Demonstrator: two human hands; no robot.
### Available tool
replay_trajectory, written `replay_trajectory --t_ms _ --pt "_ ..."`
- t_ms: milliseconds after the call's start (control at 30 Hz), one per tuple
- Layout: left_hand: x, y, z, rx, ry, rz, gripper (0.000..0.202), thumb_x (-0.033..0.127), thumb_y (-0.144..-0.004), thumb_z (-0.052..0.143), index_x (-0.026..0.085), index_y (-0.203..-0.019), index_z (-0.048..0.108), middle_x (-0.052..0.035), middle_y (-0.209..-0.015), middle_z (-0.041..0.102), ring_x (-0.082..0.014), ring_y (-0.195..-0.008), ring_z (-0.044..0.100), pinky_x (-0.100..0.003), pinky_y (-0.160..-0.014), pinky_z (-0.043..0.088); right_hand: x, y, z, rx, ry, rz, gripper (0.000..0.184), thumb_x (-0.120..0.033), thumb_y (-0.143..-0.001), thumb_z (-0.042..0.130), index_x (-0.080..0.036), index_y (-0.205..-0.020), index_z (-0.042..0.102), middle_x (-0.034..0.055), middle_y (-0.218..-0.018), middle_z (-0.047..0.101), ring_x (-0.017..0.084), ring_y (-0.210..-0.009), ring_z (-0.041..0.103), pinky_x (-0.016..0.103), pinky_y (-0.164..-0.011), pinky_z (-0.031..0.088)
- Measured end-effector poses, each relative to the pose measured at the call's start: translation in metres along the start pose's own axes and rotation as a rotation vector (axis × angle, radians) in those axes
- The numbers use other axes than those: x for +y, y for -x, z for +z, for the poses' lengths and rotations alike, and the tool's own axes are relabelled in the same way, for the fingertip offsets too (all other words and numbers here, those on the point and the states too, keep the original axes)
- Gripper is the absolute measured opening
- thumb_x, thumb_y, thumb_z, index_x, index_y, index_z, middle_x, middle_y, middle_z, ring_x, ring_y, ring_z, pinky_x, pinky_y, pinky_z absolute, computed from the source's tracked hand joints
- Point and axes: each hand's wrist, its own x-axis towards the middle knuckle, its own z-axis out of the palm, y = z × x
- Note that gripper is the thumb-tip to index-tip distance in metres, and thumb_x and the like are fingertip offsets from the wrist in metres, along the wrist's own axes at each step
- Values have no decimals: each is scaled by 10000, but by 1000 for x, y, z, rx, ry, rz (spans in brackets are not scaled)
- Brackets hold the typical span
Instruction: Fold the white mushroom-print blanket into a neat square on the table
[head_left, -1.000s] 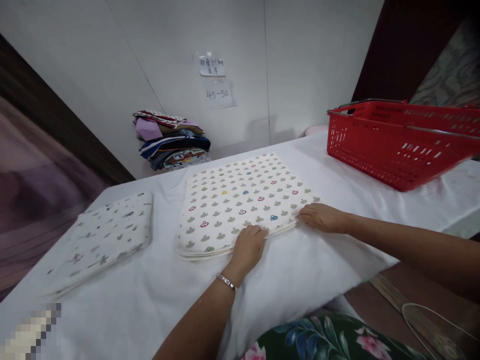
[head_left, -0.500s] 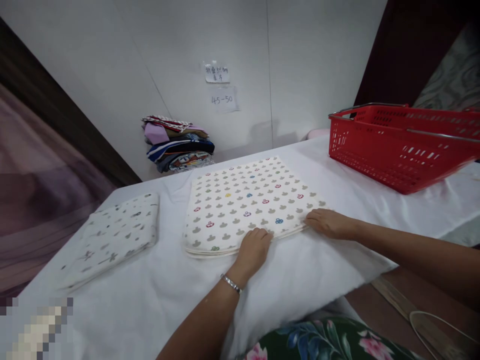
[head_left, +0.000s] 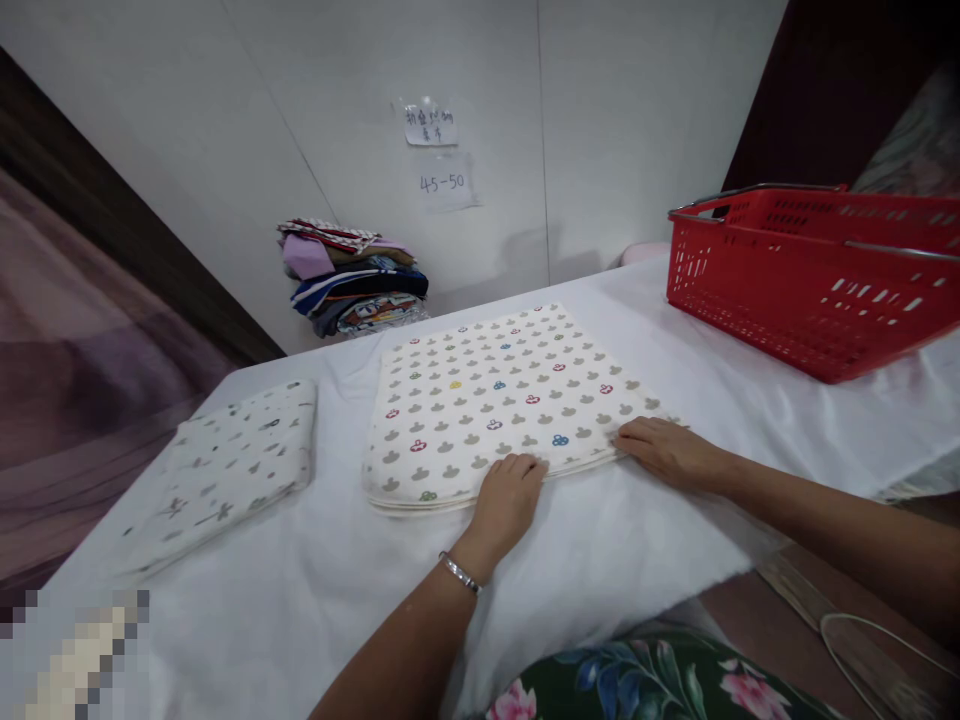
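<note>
A cream cloth (head_left: 480, 400) printed with grey and coloured mushrooms lies folded in flat layers in front of me. At the middle of its near edge, my left hand (head_left: 511, 505), a silver bracelet on its wrist, has its fingers curled over the layers. My right hand (head_left: 667, 450) grips the near right corner, fingers bent over the edge. Both thumbs are hidden. To the left lies a second folded cloth (head_left: 225, 470), white with small grey and dark motifs, apart from both hands.
A white-covered table (head_left: 600, 560) bears the cloths. At the right stands a red plastic basket (head_left: 787, 290) with metal handles. Beyond the far edge, a pile of folded fabrics (head_left: 356, 280) sits by the wall, under two paper notes (head_left: 442, 183). A sheer pink curtain (head_left: 90, 400) hangs at left.
The view has shifted slightly. My right hand has moved a little to the right along with the cloth's corner; my left hand stays at the near edge.
</note>
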Motion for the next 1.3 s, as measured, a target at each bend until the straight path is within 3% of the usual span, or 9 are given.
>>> replay_trajectory --t_ms 200,367,533,1000,1300 --pt "8 -7 -7 -3 88 -1 198 257 -877 508 218 -1066 551 -35 -1006 573 -181 -921 504 -335 -794 413 3 4 7 72 12 -17 307 -183 -927 333 -177 -1133 561 105 -1015 598 206 -890 539 359 -759 453" --pt "25 -37 -7 -58 97 23 175 278 -910 449 204 -936 605 -27 -938 588 -171 -891 515 -315 -782 406 3 9 14 209 -9 -19 326 -157 -902 372 -178 -1201 501 102 -981 612 203 -853 557 350 -719 465" --pt "34 -60 3 -154 47 8 188 285 -898 464 192 -817 606 -30 -903 585 -170 -868 527 -297 -724 396 0 13 21 300 -12 38 268 -126 -875 395 -167 -1104 528 102 -951 620 206 -863 566 362 -743 482" --pt "46 -73 5 -234 -233 211 148 64 -805 429 136 -832 555 -73 -816 554 -200 -762 533 -323 -649 399 3 15 27 332 -83 50 203 -147 -874 418 -198 -1017 553 89 -998 623 203 -908 563 378 -766 486" --pt "46 -62 5 -167 -158 139 158 96 -820 431 171 -854 565 -57 -872 567 -192 -818 529 -321 -665 419 1 14 24 331 -104 54 208 -149 -878 412 -199 -1013 562 89 -992 629 207 -911 568 382 -764 487"
